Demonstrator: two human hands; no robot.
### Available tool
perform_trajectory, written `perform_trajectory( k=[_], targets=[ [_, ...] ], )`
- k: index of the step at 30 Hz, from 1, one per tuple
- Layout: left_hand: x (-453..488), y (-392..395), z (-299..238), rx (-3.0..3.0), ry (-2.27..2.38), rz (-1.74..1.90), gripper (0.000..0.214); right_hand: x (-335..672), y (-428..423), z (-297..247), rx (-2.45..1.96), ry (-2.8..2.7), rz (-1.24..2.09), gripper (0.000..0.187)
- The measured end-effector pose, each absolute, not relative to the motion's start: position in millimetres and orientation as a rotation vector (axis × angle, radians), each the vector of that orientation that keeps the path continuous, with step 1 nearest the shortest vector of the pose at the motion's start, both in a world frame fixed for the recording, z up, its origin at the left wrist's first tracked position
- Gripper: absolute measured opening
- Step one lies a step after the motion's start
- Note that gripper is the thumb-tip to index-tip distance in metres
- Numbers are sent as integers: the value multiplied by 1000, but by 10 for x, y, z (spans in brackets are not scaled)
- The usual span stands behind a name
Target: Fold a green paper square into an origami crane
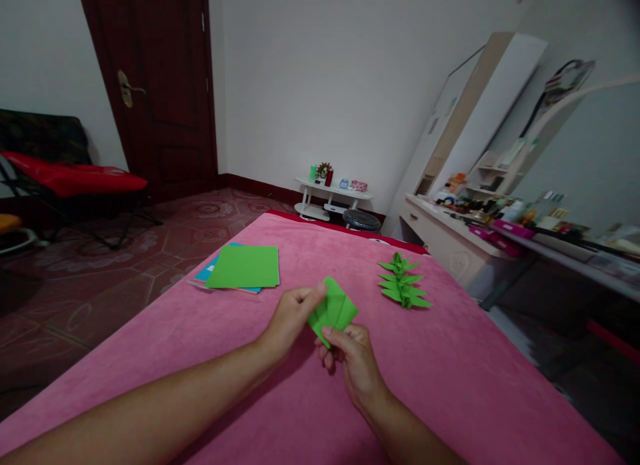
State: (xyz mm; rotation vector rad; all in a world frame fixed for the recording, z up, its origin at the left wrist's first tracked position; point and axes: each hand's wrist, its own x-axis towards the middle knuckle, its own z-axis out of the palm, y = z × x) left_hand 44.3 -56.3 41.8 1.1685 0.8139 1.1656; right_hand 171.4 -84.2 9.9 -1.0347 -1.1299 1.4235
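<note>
A folded green paper [334, 309] is held just above the pink cloth [450, 371] by both hands. My left hand [291, 316] pinches its upper left edge between thumb and fingers. My right hand [350, 355] grips its lower corner from below. To the right lies a finished green folded-paper tree [403, 286] made of stacked pointed pieces. At the left rests a stack of flat paper sheets [244, 267], green on top with blue and orange edges showing under it.
A dressing table [445, 235] crowded with bottles stands right of the pink surface. A small white shelf [333, 197] and a round stool [362, 219] sit by the far wall. A red folding chair [75, 179] and a dark door [160, 85] are at left.
</note>
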Motion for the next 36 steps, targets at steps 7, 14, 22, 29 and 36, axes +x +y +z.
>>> perform_trajectory(
  k=[7,14,22,29,36],
  targets=[
    [439,-578,421,1199,877,1176,34,1714,-857,99,-1063,-1245,1430,26],
    [394,-498,415,1148,939,1191,49,1712,-863,105,-1053,-1302,1422,28],
    [470,-582,287,985,489,977,32,1807,-746,42,-1016,-1159,1299,35],
    [508,-602,221,903,614,1147,28,1792,-760,137,-1121,-1442,1231,37],
    [455,-523,235,1100,893,1181,31,2056,-625,412,-1173,-1462,563,19]
  ],
)
